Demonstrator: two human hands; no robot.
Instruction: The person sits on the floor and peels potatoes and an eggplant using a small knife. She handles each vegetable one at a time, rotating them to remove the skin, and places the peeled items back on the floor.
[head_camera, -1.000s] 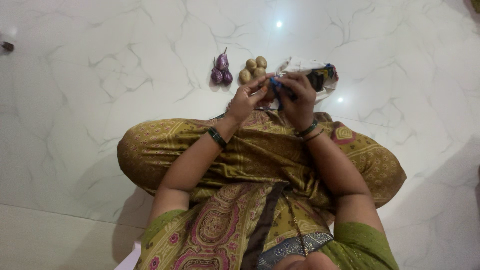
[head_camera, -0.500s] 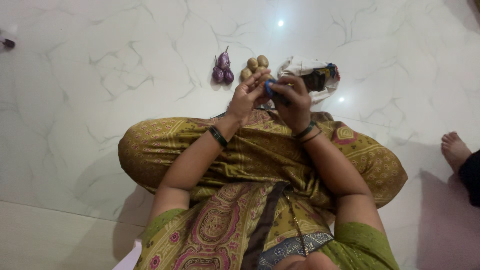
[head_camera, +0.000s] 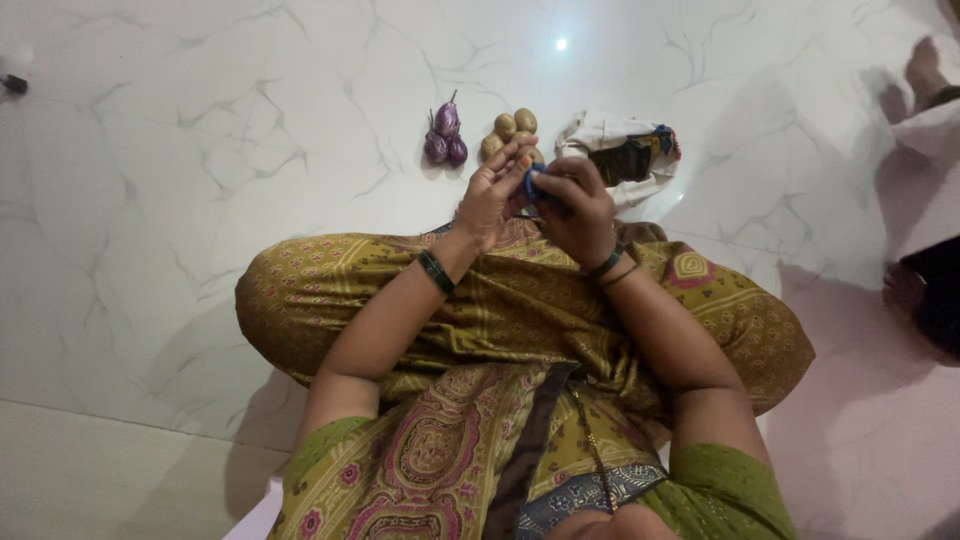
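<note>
A small blue thing (head_camera: 533, 182) sits between the two hands, pinched in the curled fingers of the right hand (head_camera: 575, 205), while the left hand (head_camera: 490, 192) touches it with its fingers half open and raised. It is too small and too covered to tell what it is, only that it is blue. Just past the hands on the white marble floor (head_camera: 200, 180) lie small purple eggplants (head_camera: 445, 138), brown potatoes (head_camera: 508, 132) and a crumpled cloth bag (head_camera: 625, 150).

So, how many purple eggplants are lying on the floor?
3. The eggplants lie in one tight cluster on the white marble floor, left of the potatoes: one behind, two in front. None seems hidden, though the hands do not cover this cluster.
</note>
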